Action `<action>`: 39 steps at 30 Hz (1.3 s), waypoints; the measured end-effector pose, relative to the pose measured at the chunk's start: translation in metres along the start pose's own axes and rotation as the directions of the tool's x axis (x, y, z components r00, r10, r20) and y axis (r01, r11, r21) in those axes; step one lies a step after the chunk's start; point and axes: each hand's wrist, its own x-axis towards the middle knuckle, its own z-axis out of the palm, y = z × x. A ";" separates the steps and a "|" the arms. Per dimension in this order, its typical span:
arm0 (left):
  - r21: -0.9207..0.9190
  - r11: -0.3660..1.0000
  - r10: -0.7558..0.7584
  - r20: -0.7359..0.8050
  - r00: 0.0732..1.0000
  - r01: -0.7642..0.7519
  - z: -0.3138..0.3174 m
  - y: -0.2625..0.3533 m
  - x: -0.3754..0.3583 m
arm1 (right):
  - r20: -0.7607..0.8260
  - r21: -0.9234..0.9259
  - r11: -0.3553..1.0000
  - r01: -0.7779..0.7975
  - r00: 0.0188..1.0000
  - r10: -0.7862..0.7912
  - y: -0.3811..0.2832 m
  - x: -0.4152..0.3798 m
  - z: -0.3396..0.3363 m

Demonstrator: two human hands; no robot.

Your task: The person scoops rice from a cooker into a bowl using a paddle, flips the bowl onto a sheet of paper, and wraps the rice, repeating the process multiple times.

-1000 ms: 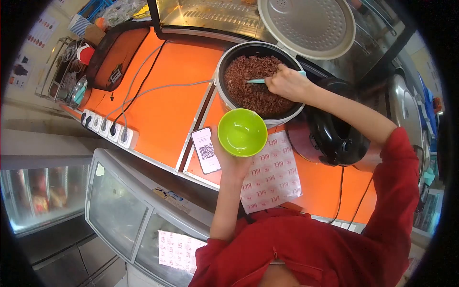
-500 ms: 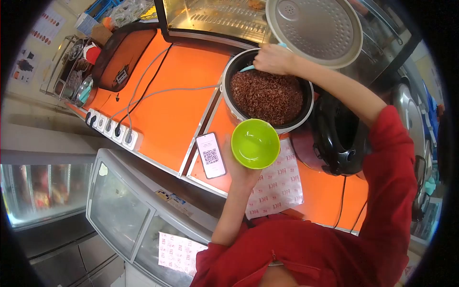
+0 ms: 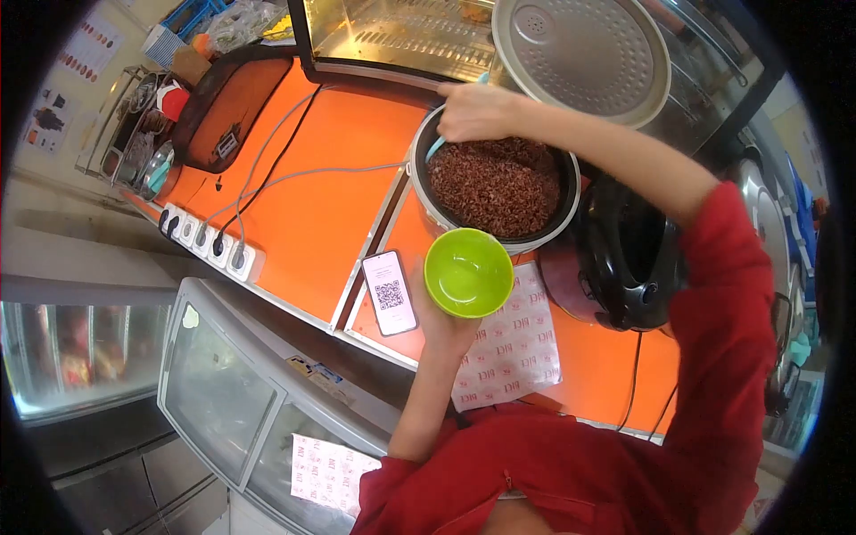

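My left hand (image 3: 443,325) is closed around the side of a lime-green bowl (image 3: 469,273), whose inside shows no food. Over the far left rim of a big rice cooker (image 3: 419,198), my right hand (image 3: 477,113) grips a light-blue rice paddle (image 3: 435,148). The paddle's lower end reaches down at the pot's left inner wall, and its tip is hidden. Dark reddish-brown rice (image 3: 495,187) fills much of the pot. The cooker's round metal inner lid (image 3: 588,58) stands open behind it.
A phone with a QR code (image 3: 390,294) and printed wrapping paper (image 3: 508,357) lie on the orange counter (image 3: 303,196). A black cooker (image 3: 629,254) stands to the right. Cables run left to a power strip (image 3: 214,245). A glass display case (image 3: 401,31) is behind.
My right hand has moved left with the paddle, which now stands steeper against the pot's left wall. The bowl stays in my left hand near the cooker's front.
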 end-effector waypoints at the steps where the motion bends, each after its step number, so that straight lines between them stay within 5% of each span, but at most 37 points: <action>1: -0.003 1.000 -0.006 0.004 1.000 0.006 0.000 0.000 0.001 | 0.077 0.006 0.997 0.073 0.994 -0.073 -0.002 0.008 0.007; 7: 0.029 1.000 0.001 -0.019 1.000 0.000 0.000 -0.001 0.002 | 0.255 0.321 0.931 -0.171 0.963 0.089 -0.024 -0.072 0.009; 10: 0.011 1.000 -0.011 -0.009 1.000 0.011 -0.001 0.001 -0.001 | 0.316 0.304 0.930 -0.205 0.943 0.104 -0.053 -0.115 0.006; 12: 0.006 1.000 -0.016 0.000 1.000 0.016 -0.001 0.001 -0.001 | 0.350 0.227 0.882 -0.412 0.880 0.321 -0.048 -0.117 -0.018; 16: -0.008 0.999 -0.037 0.005 0.999 0.038 0.000 -0.001 -0.002 | 0.312 0.054 0.864 -0.500 0.831 0.461 -0.010 -0.116 -0.017; 25: -0.022 0.997 -0.080 -0.007 0.997 0.080 0.005 0.002 0.002 | 0.342 0.121 0.889 -0.441 0.860 0.380 -0.054 -0.104 0.035; 30: 0.517 0.821 0.206 0.127 0.970 -0.242 -0.006 -0.008 0.000 | 0.324 0.073 0.991 -0.115 0.942 0.085 -0.079 -0.087 -0.017; 37: 0.128 0.988 0.069 0.124 0.990 -0.085 -0.023 0.020 -0.005 | 0.310 0.243 0.742 -0.625 0.774 0.551 -0.020 -0.122 -0.074; 39: 0.085 0.994 0.061 0.159 0.985 -0.075 -0.027 0.027 -0.001 | 0.597 0.171 0.683 -0.710 0.626 0.501 -0.023 -0.135 -0.087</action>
